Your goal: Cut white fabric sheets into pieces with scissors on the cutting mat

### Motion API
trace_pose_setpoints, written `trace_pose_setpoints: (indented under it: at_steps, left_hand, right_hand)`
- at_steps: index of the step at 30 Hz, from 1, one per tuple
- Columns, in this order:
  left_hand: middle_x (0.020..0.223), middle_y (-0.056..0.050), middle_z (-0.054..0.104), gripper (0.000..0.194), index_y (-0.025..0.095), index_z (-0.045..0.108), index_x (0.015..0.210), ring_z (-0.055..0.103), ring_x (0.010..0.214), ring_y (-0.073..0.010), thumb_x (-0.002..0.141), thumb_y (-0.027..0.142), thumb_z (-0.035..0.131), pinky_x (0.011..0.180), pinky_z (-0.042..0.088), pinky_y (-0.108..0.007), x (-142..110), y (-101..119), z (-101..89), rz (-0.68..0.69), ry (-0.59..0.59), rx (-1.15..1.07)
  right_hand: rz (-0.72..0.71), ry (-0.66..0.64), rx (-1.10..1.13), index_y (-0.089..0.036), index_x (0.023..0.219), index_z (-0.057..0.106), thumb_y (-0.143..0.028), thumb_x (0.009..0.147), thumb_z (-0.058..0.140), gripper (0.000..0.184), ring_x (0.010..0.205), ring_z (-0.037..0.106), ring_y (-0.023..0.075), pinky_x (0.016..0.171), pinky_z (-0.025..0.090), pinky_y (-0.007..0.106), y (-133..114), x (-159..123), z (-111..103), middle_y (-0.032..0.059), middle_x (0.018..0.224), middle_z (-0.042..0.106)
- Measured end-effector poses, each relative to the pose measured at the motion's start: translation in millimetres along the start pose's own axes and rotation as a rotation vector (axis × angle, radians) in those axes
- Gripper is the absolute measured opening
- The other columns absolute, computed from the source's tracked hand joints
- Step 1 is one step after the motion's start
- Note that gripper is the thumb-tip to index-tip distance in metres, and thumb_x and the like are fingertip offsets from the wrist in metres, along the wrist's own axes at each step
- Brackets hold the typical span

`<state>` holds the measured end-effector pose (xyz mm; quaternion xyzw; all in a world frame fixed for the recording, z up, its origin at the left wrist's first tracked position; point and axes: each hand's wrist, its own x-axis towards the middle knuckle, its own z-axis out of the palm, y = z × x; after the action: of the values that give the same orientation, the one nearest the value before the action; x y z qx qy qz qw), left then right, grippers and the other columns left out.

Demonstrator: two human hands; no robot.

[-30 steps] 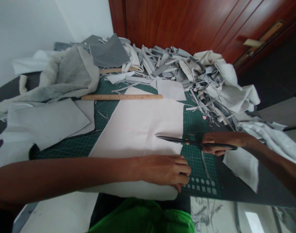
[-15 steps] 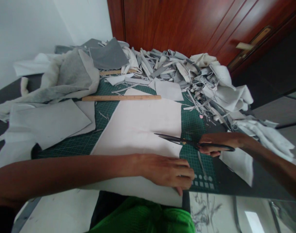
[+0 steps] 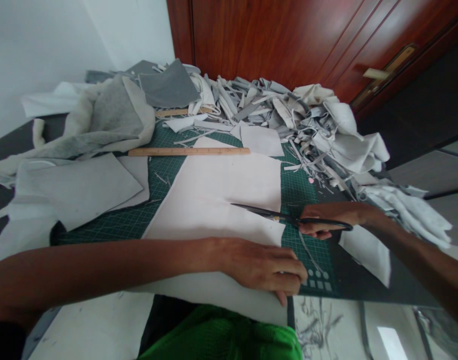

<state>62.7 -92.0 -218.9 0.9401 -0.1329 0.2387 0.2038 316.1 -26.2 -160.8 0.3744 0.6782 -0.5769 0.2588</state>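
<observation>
A large pale pink fabric sheet [image 3: 213,195] lies on a green cutting mat [image 3: 300,190]. My right hand [image 3: 328,217] grips black scissors [image 3: 274,215] by the handles, and the blades reach leftward into the sheet from its right edge. My left hand [image 3: 266,267] rests on the near part of the same sheet, fingers curled together, pressing it down near the mat's corner. My left forearm crosses the front of the table.
A wooden ruler [image 3: 189,151] lies across the mat behind the sheet. A heap of grey and white fabric strips [image 3: 307,120] fills the back right. Grey cut pieces [image 3: 78,187] lie left. A dark wooden door [image 3: 289,40] stands behind.
The scissors and my right hand have moved leftward, deeper into the pink sheet. My left hand has slid slightly right and nearer along the sheet's front part.
</observation>
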Motion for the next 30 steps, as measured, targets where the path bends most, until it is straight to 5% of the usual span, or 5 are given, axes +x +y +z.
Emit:
trace_pose_setpoints:
  at_steps: [9, 18, 30]
  left_hand:
    - [0.118, -0.012, 0.066, 0.020, 0.018, 0.063, 0.085, 0.058, 0.116, -0.0192, 0.103, 0.026, 0.059, 0.106, 0.047, -0.024, 1.3, 1.2, -0.4, -0.120, -0.066, -0.173]
    - [0.108, -0.012, 0.069, 0.015, 0.016, 0.066, 0.084, 0.062, 0.104, -0.0190, 0.098, 0.021, 0.067, 0.097, 0.053, -0.025, -0.7, -0.1, 2.9, 0.020, 0.094, -0.037]
    - [0.108, -0.013, 0.070, 0.017, 0.015, 0.067, 0.085, 0.061, 0.102, -0.0189, 0.101, 0.021, 0.062, 0.097, 0.052, -0.025, -0.2, -0.1, 1.9, 0.010, 0.083, -0.041]
  right_hand:
    - [0.003, 0.032, -0.015, -0.020, 0.062, 0.044, -0.074, 0.086, 0.057, 0.061, 0.048, 0.034, 0.0066, 0.045, 0.025, 0.023, -4.7, 2.4, 2.3, -0.0040, 0.052, 0.045]
    - [-0.037, 0.079, -0.075, -0.019, 0.063, 0.047, -0.066, 0.091, 0.054, 0.055, 0.049, 0.039, 0.0077, 0.049, 0.028, 0.024, -11.6, 4.4, 4.7, -0.0036, 0.053, 0.047]
    - [-0.002, 0.084, -0.012, -0.018, 0.063, 0.049, -0.073, 0.087, 0.056, 0.060, 0.048, 0.037, 0.0074, 0.047, 0.027, 0.023, -14.8, 7.1, 5.2, -0.0037, 0.052, 0.047]
